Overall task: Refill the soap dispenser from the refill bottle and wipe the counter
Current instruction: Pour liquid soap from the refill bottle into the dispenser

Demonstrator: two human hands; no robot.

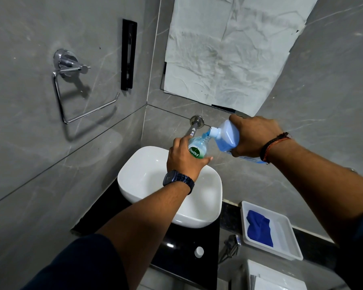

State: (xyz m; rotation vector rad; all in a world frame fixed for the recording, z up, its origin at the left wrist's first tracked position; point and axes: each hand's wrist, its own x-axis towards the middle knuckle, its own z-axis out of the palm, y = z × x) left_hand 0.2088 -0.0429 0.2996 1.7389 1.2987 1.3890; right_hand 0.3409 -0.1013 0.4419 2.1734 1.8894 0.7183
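Dettol soap dispenser (198,146) is held nearly upright above the white basin (147,174), my left hand (183,158) wrapped around it. From its right, my right hand (254,136) grips the refill bottle (227,136), long axis tilted, spout at the dispenser's open neck.

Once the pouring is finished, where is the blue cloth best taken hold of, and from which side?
Probably pinch the cloth at one of its raised folds, coming straight down from above. It lies crumpled in the tray, whose upright walls would block a sideways approach. The folds seem to stand up enough for fingers to close on them.
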